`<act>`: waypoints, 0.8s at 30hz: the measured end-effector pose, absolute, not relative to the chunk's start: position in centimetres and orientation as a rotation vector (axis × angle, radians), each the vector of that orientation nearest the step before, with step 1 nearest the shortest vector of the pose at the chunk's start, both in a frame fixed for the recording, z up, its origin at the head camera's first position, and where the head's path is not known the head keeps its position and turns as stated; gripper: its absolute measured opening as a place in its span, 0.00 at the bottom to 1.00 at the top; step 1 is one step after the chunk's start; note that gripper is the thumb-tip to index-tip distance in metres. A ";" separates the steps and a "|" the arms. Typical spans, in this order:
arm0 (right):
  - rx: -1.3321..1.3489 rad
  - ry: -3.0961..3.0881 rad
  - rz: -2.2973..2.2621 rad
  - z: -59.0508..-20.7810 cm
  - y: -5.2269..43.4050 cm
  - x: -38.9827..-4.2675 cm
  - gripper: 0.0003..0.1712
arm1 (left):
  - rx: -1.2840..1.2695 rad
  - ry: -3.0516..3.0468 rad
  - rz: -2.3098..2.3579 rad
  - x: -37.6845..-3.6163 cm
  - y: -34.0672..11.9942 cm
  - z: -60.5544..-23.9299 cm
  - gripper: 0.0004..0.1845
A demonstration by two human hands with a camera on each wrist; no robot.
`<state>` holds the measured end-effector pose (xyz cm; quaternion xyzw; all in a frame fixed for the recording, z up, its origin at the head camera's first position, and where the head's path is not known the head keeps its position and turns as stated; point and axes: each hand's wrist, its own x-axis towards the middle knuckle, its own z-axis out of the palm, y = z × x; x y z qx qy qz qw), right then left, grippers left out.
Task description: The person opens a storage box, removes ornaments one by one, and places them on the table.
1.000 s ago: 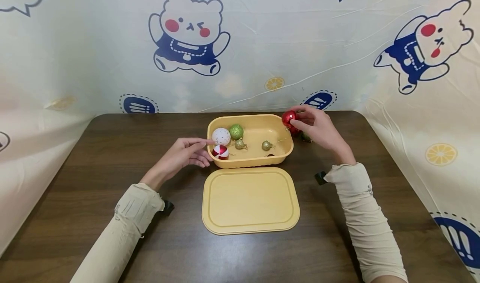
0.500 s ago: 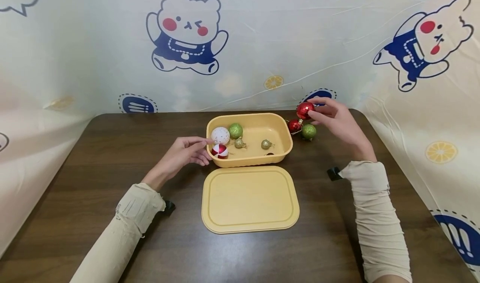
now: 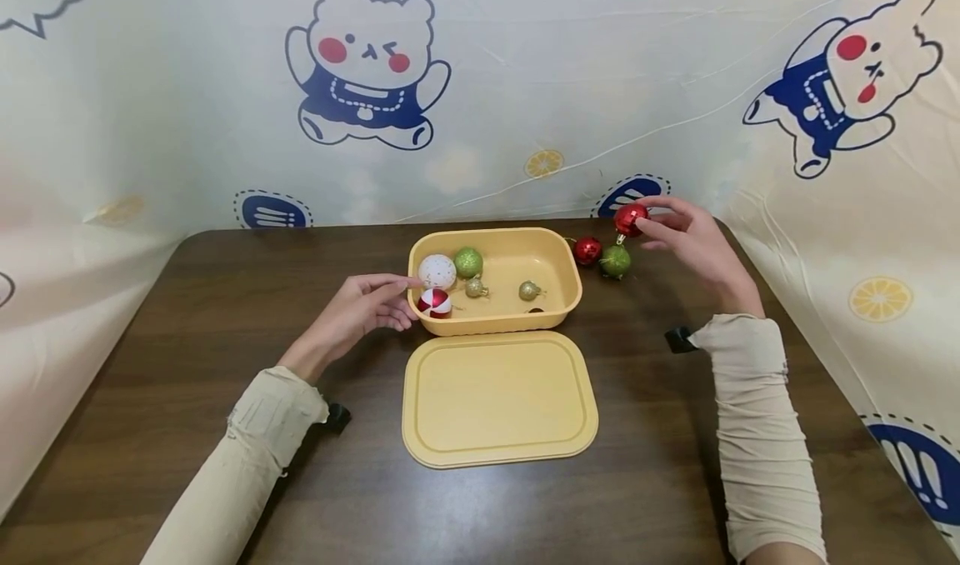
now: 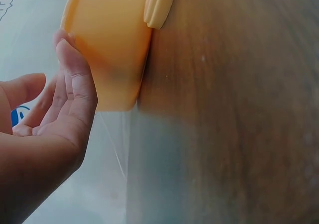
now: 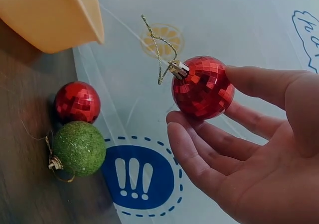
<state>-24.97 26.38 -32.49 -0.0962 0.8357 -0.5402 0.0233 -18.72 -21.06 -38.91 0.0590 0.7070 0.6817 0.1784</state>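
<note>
We see our right hand (image 3: 693, 244) raised just above the dark wooden surface (image 3: 187, 365), its fingers and thumb curled lightly round a faceted red mirror-ball ornament (image 5: 203, 87). The grip sits on the ball's body, so the gold cap and its thin gold hanging loop (image 5: 158, 49) stand free and point up and away from the palm. This bauble is held in the air to the right of the shallow yellow plastic tub (image 3: 555, 252), outside it, near the back edge of the surface by the printed cartoon backdrop (image 3: 525, 90).

Just below the held ball, 2 more ornaments lie on the surface, touching each other: a smaller faceted red ball (image 5: 77, 102) and a green glitter ball (image 5: 79, 148) with its loop trailing. They lie close beside the tub's right end, within easy reach of that hand.

Our left hand (image 3: 363, 307) holds nothing. Its fingers (image 4: 75, 74) are nearly straight and rest against the tub's left outer wall, as we judge to keep the light tub from sliding.

Inside the tub lie 5 pieces: a white speckled ball (image 3: 437, 271), a red-and-white striped ball (image 3: 434, 302), a green glitter ball (image 3: 468, 262) and 2 small gold baubles (image 3: 476, 287). The tub's flat yellow lid (image 3: 498, 398) lies on the surface in front, leaving the tub open.
</note>
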 end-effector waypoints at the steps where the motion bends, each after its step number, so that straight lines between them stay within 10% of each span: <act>1: -0.294 2.580 -1.684 -32.4 26.5 -24.9 0.28 | 0.165 1.994 1.931 -18.7 -21.1 -38.9 0.25; 24: -0.240 2.686 -1.570 -35.3 29.3 -26.2 0.27 | 0.187 1.985 1.903 -18.9 -21.6 -39.1 0.23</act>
